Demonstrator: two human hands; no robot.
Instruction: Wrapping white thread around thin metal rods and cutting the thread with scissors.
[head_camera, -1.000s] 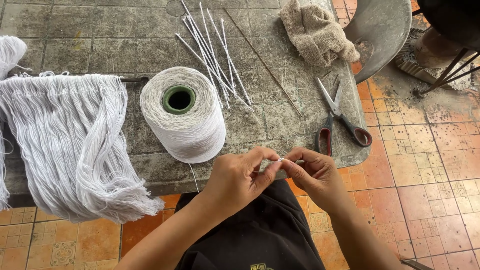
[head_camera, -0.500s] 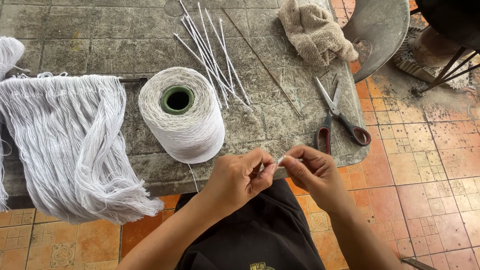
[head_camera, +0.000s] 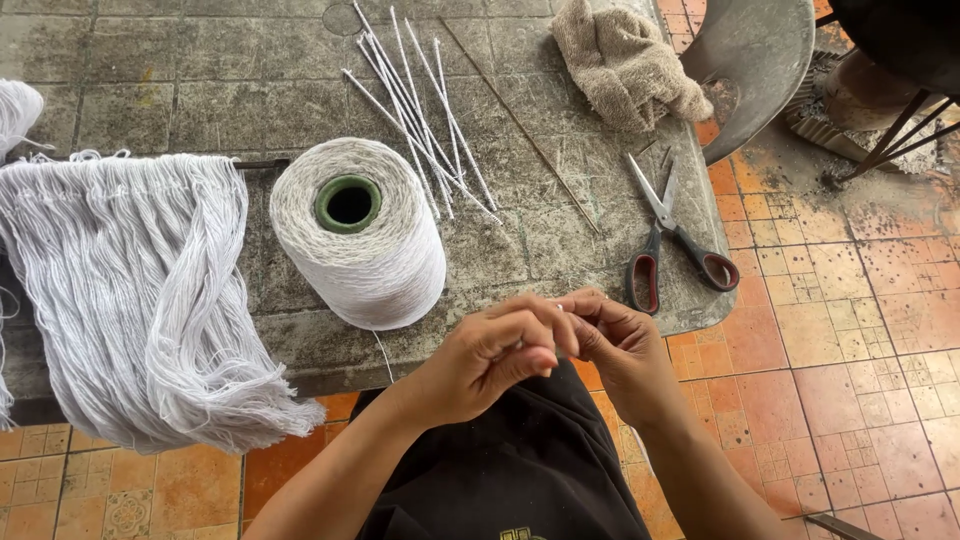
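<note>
Both your hands, left hand (head_camera: 495, 360) and right hand (head_camera: 615, 345), pinch fingertips together on a thin thread (head_camera: 383, 352) from the spool (head_camera: 358, 235) just over the table (head_camera: 560, 250) edge; it's light, limp, best gripped near its end.

head view, steep downward, close over table (head_camera: 150, 80)

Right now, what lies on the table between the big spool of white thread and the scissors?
In the head view, between the spool and the scissors lie white sticks and one thin brown stick; nearer the table edge the stretch is bare.
</note>
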